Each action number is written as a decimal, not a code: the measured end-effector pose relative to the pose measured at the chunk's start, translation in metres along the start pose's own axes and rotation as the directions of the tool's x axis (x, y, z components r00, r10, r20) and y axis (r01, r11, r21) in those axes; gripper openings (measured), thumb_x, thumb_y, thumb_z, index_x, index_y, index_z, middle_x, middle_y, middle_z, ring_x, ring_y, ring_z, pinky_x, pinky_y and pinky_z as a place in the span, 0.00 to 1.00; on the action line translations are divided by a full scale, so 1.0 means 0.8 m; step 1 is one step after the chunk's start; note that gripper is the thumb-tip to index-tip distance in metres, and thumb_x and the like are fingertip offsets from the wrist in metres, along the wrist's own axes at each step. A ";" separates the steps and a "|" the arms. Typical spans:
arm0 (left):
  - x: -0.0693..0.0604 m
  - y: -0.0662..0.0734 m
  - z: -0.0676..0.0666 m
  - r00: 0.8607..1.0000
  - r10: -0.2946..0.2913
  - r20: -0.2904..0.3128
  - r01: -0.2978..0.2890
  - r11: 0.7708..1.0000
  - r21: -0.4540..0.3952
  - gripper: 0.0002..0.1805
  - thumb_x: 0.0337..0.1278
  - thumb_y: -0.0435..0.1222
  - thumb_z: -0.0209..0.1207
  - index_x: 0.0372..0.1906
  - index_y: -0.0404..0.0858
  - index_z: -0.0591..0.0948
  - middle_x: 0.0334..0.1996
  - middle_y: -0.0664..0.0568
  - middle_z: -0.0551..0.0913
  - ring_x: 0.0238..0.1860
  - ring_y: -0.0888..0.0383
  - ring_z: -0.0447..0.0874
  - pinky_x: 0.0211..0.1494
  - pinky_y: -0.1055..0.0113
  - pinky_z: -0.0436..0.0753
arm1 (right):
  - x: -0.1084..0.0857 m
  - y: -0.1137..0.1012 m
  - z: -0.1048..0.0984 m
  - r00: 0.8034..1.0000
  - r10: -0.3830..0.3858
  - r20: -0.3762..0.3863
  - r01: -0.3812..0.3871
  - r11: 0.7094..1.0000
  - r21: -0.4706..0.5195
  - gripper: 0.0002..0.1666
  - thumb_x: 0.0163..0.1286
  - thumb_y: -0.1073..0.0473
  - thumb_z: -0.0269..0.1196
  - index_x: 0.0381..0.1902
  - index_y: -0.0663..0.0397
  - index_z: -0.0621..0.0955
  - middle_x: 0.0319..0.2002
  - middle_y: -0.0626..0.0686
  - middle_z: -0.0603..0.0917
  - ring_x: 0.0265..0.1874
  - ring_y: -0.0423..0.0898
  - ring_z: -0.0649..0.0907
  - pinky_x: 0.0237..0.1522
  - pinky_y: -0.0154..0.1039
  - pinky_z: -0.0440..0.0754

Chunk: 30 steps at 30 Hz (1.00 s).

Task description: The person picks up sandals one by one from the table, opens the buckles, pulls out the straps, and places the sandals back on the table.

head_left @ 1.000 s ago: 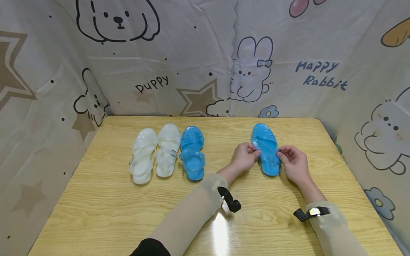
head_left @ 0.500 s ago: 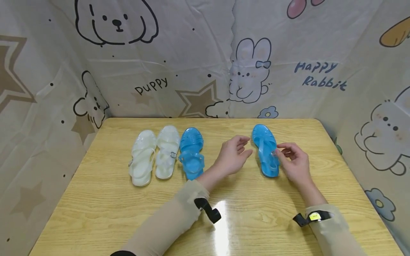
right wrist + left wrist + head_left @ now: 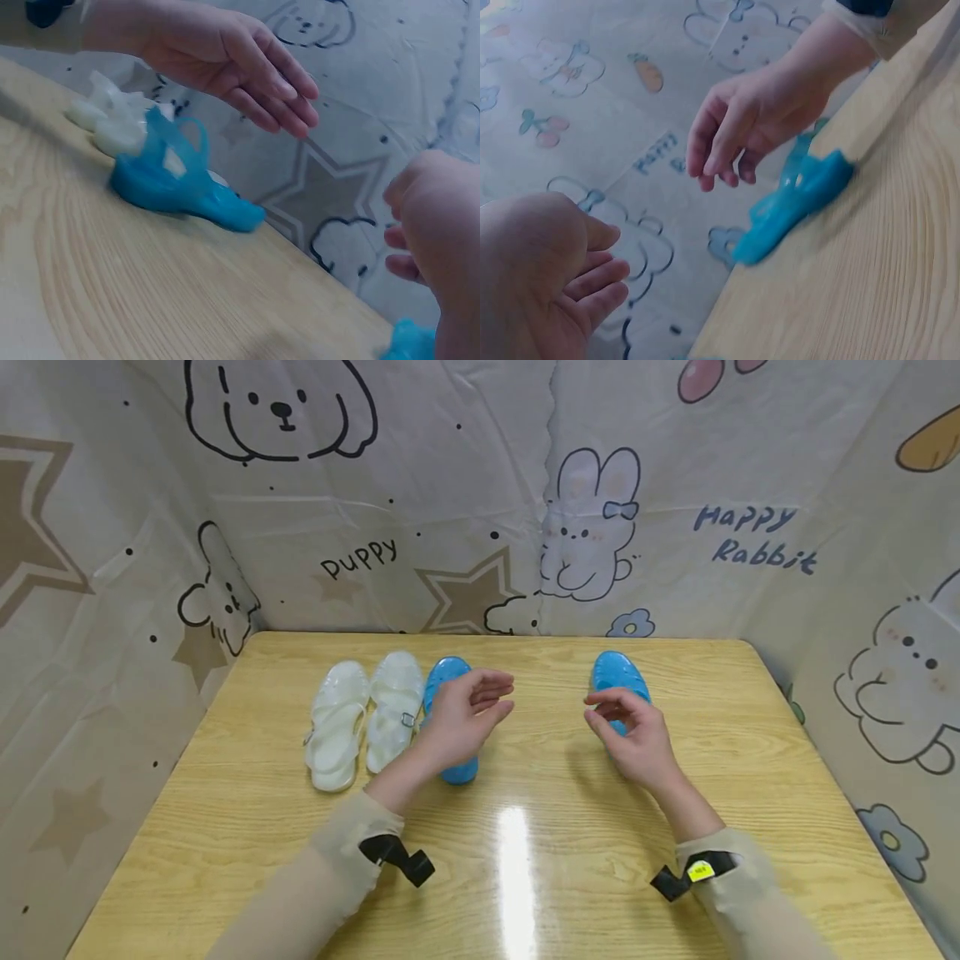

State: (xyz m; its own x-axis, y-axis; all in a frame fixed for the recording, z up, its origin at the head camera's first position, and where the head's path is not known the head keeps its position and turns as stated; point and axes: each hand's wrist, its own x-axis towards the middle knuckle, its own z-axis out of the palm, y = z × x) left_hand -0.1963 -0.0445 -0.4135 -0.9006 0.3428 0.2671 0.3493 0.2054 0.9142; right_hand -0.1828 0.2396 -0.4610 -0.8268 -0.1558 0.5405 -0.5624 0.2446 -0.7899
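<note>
My left hand [image 3: 461,714] hovers over the left blue sandal [image 3: 461,772] in the head view, fingers loosely extended and holding nothing. In the right wrist view that blue sandal [image 3: 180,191] lies on the table below the left hand [image 3: 225,56], a gap between them. My right hand [image 3: 637,743] is raised in front of the right blue sandal [image 3: 617,670], hiding most of its heel half. Its fingers bend loosely with nothing between them. From the left wrist, the right blue sandal [image 3: 802,202] sits apart from the right hand [image 3: 765,112].
Two white sandals [image 3: 336,727] stand side by side left of the left blue sandal. All rest on a wooden table [image 3: 570,877]. Behind it hangs a printed cloth [image 3: 465,477] that also covers both sides.
Both hands have let go of the right blue sandal. The left hand has swung left to above the other blue sandal; the right has drawn left and slightly toward me.
</note>
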 end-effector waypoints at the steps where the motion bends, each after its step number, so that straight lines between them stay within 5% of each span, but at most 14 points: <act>1: -0.002 -0.003 -0.007 1.000 0.006 -0.004 -0.006 1.000 0.008 0.16 0.73 0.29 0.65 0.61 0.32 0.81 0.57 0.45 0.86 0.61 0.52 0.85 0.64 0.62 0.82 | 0.002 -0.002 0.005 1.000 -0.006 0.022 0.006 1.000 -0.013 0.15 0.69 0.80 0.66 0.51 0.68 0.84 0.46 0.61 0.86 0.41 0.48 0.84 0.45 0.31 0.82; 8: -0.012 -0.016 -0.050 1.000 0.012 -0.027 -0.008 0.990 0.143 0.16 0.72 0.30 0.66 0.60 0.34 0.82 0.56 0.47 0.87 0.59 0.53 0.85 0.64 0.56 0.82 | 0.014 -0.013 0.047 0.986 0.066 0.156 -0.065 0.998 -0.013 0.13 0.74 0.72 0.67 0.54 0.63 0.85 0.49 0.58 0.87 0.43 0.52 0.85 0.47 0.36 0.84; 15: -0.018 -0.029 -0.085 0.997 -0.060 -0.043 0.071 0.943 0.324 0.16 0.74 0.31 0.65 0.62 0.34 0.82 0.59 0.43 0.85 0.62 0.48 0.83 0.66 0.55 0.81 | 0.027 -0.011 0.090 0.955 0.166 0.248 -0.169 0.986 -0.009 0.11 0.75 0.67 0.68 0.54 0.60 0.86 0.49 0.62 0.87 0.44 0.50 0.85 0.50 0.45 0.86; 23: -0.023 -0.046 -0.099 0.977 -0.206 -0.060 0.212 0.882 0.422 0.21 0.76 0.38 0.64 0.64 0.30 0.80 0.59 0.38 0.84 0.58 0.43 0.85 0.59 0.51 0.85 | 0.039 -0.001 0.129 0.909 0.267 0.319 -0.249 0.964 -0.099 0.17 0.78 0.58 0.67 0.57 0.64 0.85 0.48 0.53 0.88 0.42 0.47 0.85 0.45 0.45 0.85; 30: -0.028 -0.047 -0.102 0.945 -0.325 0.036 0.254 0.800 0.544 0.26 0.75 0.48 0.65 0.63 0.31 0.82 0.57 0.40 0.86 0.60 0.43 0.84 0.63 0.47 0.82 | 0.043 0.006 0.154 0.852 0.352 0.387 -0.343 0.935 -0.095 0.24 0.79 0.53 0.66 0.60 0.68 0.82 0.48 0.57 0.88 0.38 0.53 0.87 0.37 0.43 0.86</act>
State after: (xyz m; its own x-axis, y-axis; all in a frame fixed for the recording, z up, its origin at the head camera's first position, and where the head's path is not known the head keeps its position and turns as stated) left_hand -0.2104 -0.1349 -0.4285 -0.9554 0.2902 -0.0555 0.1910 0.7500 0.6333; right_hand -0.2153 0.1176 -0.4816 -0.9062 -0.4170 0.0706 -0.2416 0.3732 -0.8957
